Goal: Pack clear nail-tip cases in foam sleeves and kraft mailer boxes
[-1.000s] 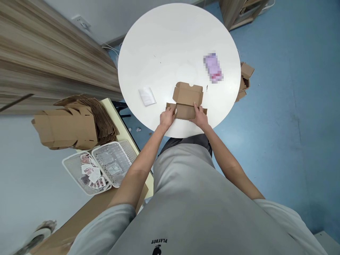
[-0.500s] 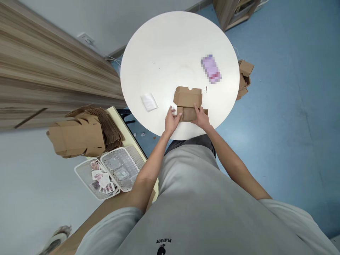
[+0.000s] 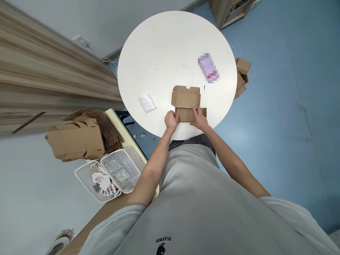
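A small brown cardboard box [image 3: 186, 99] lies near the front edge of the round white table [image 3: 159, 39], its lid folded back away from me and its right end flap sticking out. My left hand [image 3: 171, 121] is closed at the box's left end, fingers curled on the side wall. At the right part of the front wall, my right hand [image 3: 200, 119] grips the box, with one finger stretched over the inside near the lid's fold. To the left lies a flat white translucent packet [image 3: 147, 103]. A blurred purple item [image 3: 208, 68] rests farther back on the right.
Flattened cardboard boxes [image 3: 77, 138] are stacked on a side table at left, beside an open plastic case [image 3: 122, 171] with cards or stickers in its other half. More cardboard boxes [image 3: 242, 76] stand beyond the table's right edge. A wooden cabinet [image 3: 227, 12] stands behind.
My left hand has gone from spread fingers to a closed grip at the box's left end, where the side flap now stands more upright. The right hand keeps its place; the view shifted slightly.
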A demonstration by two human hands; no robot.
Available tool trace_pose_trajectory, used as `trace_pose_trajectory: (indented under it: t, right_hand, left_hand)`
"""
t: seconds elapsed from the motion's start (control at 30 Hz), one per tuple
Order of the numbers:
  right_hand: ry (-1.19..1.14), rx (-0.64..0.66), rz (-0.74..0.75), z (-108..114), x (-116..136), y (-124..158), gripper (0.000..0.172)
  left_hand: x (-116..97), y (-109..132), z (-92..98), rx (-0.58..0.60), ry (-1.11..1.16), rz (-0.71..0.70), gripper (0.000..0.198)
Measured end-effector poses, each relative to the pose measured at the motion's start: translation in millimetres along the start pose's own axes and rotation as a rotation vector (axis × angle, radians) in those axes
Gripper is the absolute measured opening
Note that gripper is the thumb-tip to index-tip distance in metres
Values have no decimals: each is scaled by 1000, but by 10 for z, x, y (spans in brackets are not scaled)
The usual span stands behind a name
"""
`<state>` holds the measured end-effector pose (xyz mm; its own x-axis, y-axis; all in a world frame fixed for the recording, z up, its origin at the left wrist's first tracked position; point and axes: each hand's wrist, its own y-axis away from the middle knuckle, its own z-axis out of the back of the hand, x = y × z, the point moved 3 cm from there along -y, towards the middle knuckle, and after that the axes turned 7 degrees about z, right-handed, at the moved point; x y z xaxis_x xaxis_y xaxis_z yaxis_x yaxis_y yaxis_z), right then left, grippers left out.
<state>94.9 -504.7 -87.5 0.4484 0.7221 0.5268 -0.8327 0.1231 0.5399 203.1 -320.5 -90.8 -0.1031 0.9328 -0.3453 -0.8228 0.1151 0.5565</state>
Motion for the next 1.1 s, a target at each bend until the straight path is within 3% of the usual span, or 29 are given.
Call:
trace_pose_trajectory:
  t: [0.07, 0.17, 0.27, 0.37, 0.47, 0.63, 0.8, 0.9, 1.1]
  right_hand:
    - [-45, -43, 28, 7, -24, 39, 124]
    - [-127, -279, 47, 89, -148, 143, 95]
    - [-197, -502, -109, 154, -408, 284, 73]
    - [-229, -495, -298, 128, -638, 368, 48]
    - [-227, -459, -328, 81, -670, 391, 23]
    - [-240, -504, -147, -19, -284, 410, 21]
    - [-126, -385, -74, -131, 96, 349, 25]
    - [-136, -360, -105, -71, 54, 270, 29]
    - [-102, -279, -263, 70, -195, 90, 22]
  left_hand:
    - [-32, -8, -24, -11, -27, 0, 8]
    - [-51, -9, -58, -15, -32, -7, 8]
    - [-47, -3, -81, -20, -27, -11, 9]
    - [-45, -4, -97, -30, -6, -10, 10]
    - [-52, -9, -106, -31, -5, -4, 10]
    - [-83, 4, -94, -17, -27, 3, 12]
    - [-91, -5, -106, -8, -24, -1, 18]
    - [-80, -23, -133, -11, 6, -2, 20]
    - [-91, -14, -144, -30, 1, -12, 18]
